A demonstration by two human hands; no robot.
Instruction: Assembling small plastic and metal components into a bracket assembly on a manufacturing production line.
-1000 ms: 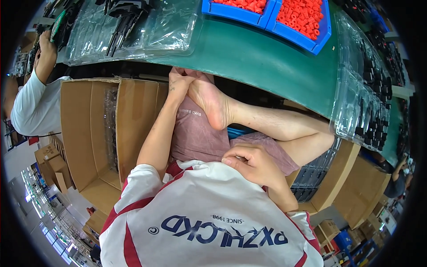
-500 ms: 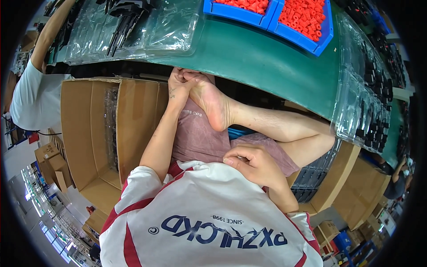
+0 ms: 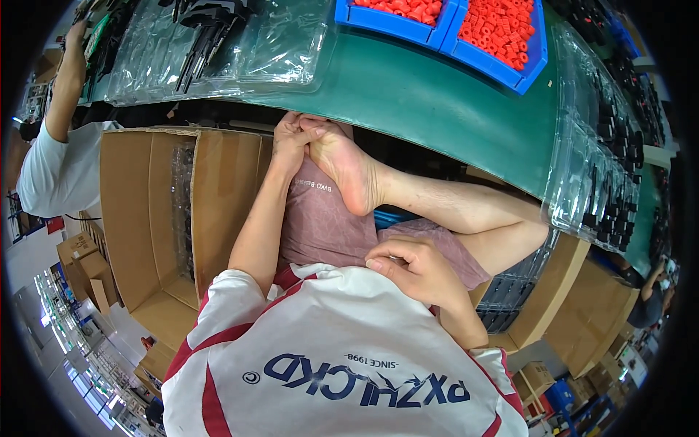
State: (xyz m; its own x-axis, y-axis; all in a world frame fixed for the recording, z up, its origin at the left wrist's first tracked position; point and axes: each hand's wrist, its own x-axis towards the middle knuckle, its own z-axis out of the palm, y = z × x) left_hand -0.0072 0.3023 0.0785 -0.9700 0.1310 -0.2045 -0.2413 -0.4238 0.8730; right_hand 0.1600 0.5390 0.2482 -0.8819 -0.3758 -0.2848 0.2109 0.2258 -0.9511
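My left hand [image 3: 289,142] is wrapped round the toe end of my bare foot [image 3: 346,171], just under the table's front edge. That foot lies sole up across my other thigh, on the pinkish shorts [image 3: 317,226]. Low in my lap rests my right hand [image 3: 415,268], beside the hem of my white and red shirt [image 3: 342,328]. Its fingers are loosely bent with the thumb a little apart, and nothing shows in them; the fingertips are partly hidden.
Two blue bins [image 3: 502,69] of small red parts stand on the green table [image 3: 415,102]. Clear plastic trays [image 3: 284,58] with black parts lie left and right. Open cardboard boxes [image 3: 226,197] flank my legs. A co-worker's arm [image 3: 65,87] reaches in at the far left.
The co-worker's arm at the far left has swung left and is more upright. My left hand has shifted very slightly on the foot. My right hand has stayed in place.
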